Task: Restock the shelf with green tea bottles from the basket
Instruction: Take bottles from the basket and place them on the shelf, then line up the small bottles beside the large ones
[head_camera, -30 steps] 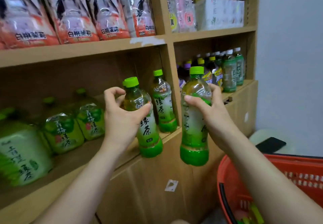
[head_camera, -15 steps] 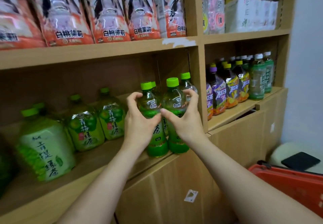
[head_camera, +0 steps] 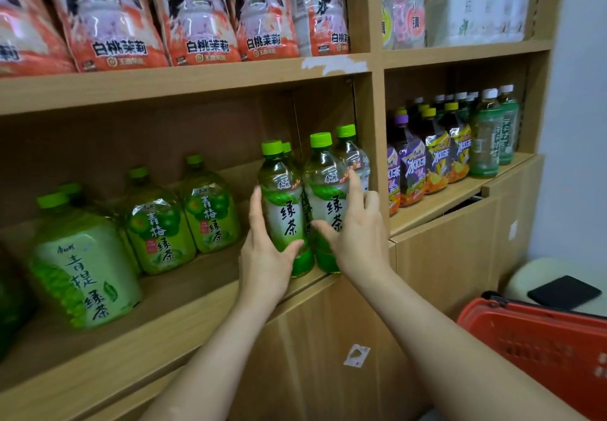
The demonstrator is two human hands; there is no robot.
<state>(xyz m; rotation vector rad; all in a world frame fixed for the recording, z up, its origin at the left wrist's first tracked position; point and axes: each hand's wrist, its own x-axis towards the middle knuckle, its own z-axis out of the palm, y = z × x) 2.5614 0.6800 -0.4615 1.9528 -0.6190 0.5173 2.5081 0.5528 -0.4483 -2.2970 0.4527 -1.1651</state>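
Note:
Two green tea bottles with light-green caps stand upright side by side at the front right of the middle shelf. My left hand wraps the lower part of the left bottle. My right hand is around the right bottle, fingers along its side. Two more green tea bottles stand just behind them against the shelf divider. The red basket sits low at the right, its inside out of sight.
Large green plum-tea jugs fill the shelf's left part. Dark iced-tea bottles occupy the neighbouring right compartment. Peach-jasmine packs line the shelf above. A black phone lies on a pale stool beside the basket.
Both hands carried a bottle each from mid-air onto the shelf, set them down at the front, and slid lower on the bottles. The view shifted left.

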